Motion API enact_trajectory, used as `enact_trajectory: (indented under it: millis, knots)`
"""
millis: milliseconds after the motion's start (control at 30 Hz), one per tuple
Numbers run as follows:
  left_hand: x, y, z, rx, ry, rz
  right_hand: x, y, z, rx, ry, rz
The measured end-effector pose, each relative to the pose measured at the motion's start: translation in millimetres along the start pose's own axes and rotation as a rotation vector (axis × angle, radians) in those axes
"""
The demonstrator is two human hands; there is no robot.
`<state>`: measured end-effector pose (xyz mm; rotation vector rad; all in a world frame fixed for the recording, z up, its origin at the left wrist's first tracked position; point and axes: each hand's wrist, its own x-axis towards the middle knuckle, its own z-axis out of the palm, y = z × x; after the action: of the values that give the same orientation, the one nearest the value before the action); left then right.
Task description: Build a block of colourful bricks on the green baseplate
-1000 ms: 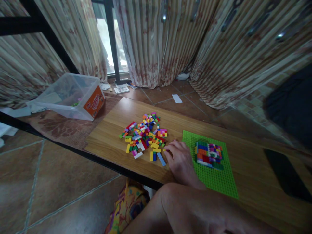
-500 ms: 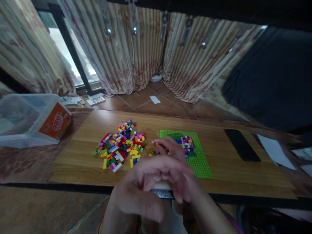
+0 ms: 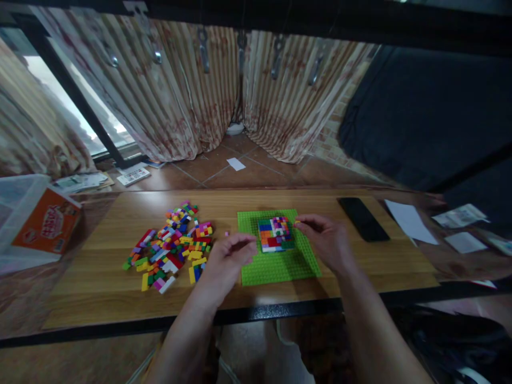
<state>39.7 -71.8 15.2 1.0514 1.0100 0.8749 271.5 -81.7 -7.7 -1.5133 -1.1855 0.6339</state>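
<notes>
My right hand (image 3: 322, 237) pinches a small toy brick (image 3: 296, 223), yellow and reddish, between thumb and fingertips. It hovers over the right part of the green studded baseplate (image 3: 276, 272). Just left of those fingertips stands a multicoloured brick build (image 3: 272, 234) on the plate, with pink, white and orange studs raised at its right side. My left hand (image 3: 232, 256) is at the plate's left edge, fingers loosely curled with a gap to the thumb and no brick visible in them. Near it lies a tiny pink brick (image 3: 226, 233) on the table.
A heap of loose bricks (image 3: 172, 248) covers the left part of the wooden table (image 3: 96, 266). A black phone (image 3: 363, 219) and white paper (image 3: 412, 221) lie to the right. At far left stands a clear plastic bin (image 3: 24, 186) with an orange label.
My hands, earlier overlapping in front of the table, have parted to either side of the build. My right hand now shows a small brick in its fingertips. The view has shifted right.
</notes>
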Motion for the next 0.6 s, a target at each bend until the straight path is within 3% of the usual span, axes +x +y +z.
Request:
enact_trajectory:
  millis: [100, 267, 600]
  knots:
    - [5, -10, 14, 0.077, -0.116, -0.024, 0, 9, -13, 0.005, -0.021, 0.082]
    - [15, -27, 29, 0.202, -0.253, 0.044, -4, 14, -14, -0.053, -0.151, 0.137]
    - [31, -38, 47, 0.39, -0.424, 0.017, -3, 20, -2, -0.066, -0.215, 0.055]
